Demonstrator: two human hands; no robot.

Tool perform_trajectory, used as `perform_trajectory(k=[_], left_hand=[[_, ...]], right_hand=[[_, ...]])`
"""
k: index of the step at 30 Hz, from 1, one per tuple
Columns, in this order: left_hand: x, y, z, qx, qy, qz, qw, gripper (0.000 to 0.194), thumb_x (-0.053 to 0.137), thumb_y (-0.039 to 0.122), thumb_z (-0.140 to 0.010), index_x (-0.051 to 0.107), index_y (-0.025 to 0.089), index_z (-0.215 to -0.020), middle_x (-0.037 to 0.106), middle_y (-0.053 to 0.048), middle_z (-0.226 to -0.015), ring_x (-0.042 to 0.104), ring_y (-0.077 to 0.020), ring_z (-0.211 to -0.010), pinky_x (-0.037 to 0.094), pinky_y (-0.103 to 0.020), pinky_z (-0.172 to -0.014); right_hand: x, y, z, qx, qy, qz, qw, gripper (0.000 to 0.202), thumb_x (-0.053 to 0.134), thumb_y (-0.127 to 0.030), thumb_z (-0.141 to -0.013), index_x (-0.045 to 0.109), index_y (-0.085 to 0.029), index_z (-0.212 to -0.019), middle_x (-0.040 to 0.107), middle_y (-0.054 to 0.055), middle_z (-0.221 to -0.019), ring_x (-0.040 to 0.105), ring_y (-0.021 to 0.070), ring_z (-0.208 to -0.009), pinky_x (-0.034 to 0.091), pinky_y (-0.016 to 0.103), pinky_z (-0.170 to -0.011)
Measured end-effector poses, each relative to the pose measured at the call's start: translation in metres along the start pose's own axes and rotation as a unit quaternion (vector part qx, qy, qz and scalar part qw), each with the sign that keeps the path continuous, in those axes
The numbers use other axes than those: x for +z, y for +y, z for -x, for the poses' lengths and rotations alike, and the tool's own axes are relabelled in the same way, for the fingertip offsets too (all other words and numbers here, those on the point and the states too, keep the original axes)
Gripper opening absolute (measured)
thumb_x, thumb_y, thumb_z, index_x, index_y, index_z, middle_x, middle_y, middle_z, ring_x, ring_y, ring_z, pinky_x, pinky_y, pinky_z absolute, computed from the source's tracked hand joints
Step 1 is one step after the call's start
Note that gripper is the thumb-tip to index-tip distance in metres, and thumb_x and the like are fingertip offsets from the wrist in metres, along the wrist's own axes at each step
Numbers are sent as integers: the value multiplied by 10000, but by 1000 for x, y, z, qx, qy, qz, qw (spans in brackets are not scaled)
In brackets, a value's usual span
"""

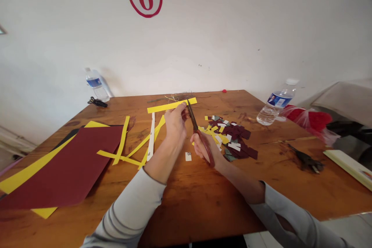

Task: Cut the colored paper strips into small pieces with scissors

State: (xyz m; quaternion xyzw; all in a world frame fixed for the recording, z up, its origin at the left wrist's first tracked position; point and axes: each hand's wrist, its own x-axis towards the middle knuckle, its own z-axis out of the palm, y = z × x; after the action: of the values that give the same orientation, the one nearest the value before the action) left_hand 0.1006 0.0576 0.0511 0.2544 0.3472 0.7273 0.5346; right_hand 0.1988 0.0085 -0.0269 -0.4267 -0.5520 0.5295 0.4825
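Note:
In my left hand (176, 122) I pinch a long yellow paper strip (162, 107) that stretches sideways above the table. My right hand (203, 145) is closed round the red handles of a pair of scissors (192, 115). The dark blades point away from me and meet the strip near its right end, just beside my left fingertips. Under and right of my right hand lies a pile of cut paper pieces (238, 131) in maroon, yellow, white and grey-green. One small white piece with print (188, 156) rests between my forearms.
Left on the wooden table (186, 205) are maroon sheets (69, 162), loose yellow strips (121, 139) and a white strip (151, 135). Water bottles stand at the back left (97, 85) and right (276, 102). A black tool (306, 159) and a white box (348, 166) lie at right.

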Motion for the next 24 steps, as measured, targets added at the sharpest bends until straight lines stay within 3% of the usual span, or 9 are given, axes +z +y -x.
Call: perform_trajectory(k=[4, 14, 24], left_hand=[[0, 0, 0, -1, 7, 2, 1000, 239, 800, 157, -643, 578, 159, -553, 542, 29, -517, 474, -78, -486, 362, -227, -502], [2, 2, 2, 5, 7, 2, 1000, 224, 788, 151, -661, 585, 157, -566, 544, 28, -526, 481, -82, -491, 359, -232, -509], [1, 1, 1, 3, 11, 1, 1000, 202, 792, 156, -660, 601, 152, -593, 548, 28, -532, 490, -85, -502, 363, -226, -508]], right_hand=[[-1, 1, -1, -3, -10, -15, 1000, 628, 678, -842, -714, 482, -246, -707, 305, -100, -454, 286, 83, -361, 213, 233, -358], [0, -6, 3, 12, 4, -5, 1000, 483, 690, -649, -763, 416, -256, -699, 314, -112, -462, 286, 74, -366, 203, 220, -375], [-2, -1, 0, 0, 5, 30, 1000, 529, 634, -748, -759, 437, -261, -696, 298, -104, -479, 276, 88, -396, 190, 247, -385]])
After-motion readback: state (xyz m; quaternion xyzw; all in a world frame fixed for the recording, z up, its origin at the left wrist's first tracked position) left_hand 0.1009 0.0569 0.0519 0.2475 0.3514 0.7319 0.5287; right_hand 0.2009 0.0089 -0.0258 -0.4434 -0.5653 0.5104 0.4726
